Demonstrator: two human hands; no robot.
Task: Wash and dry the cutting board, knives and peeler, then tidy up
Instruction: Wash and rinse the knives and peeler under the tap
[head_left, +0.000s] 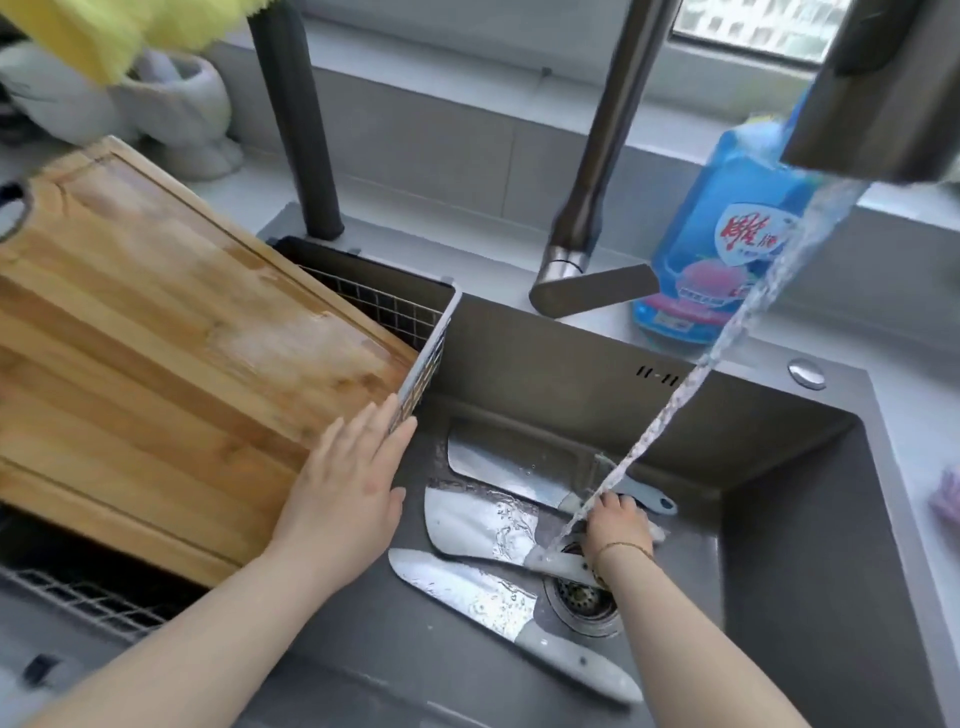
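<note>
Head camera, looking down into the sink (789, 545), and water pours from the tap (872, 88) in a slanting stream (727, 338). The left hand (353, 488) lies flat with its fingers (379, 431) straight, gripping nothing, just pressing on the low corner of the cutting board (156, 338). The board stretches away up and to the left of those fingers, tilted, its edge leaning against the wire basket (421, 374) that touches the fingertips. That's a big, stiff slab of wood, heavy by the look of it and shiny wet, so I'd take it with both hands on the long edges, or hook the handle hole at the far end. Down in the basin the right hand (618, 525) sits under the stream with its fingers (615, 501) curled over something pale. Whether they actually hold it, I can't tell from here. Three knives lie flat just left of those fingers: the far knife (509, 467), the middle knife (478, 525) whose handle runs beneath that wrist, and the near knife (467, 592) beside the drain (582, 597). Broad steel blades, rigid, slick with water, sharp along one side. Go for the grey handles, never the blade. A blue detergent bottle (717, 249) stands on the desk well beyond the right fingers.
</note>
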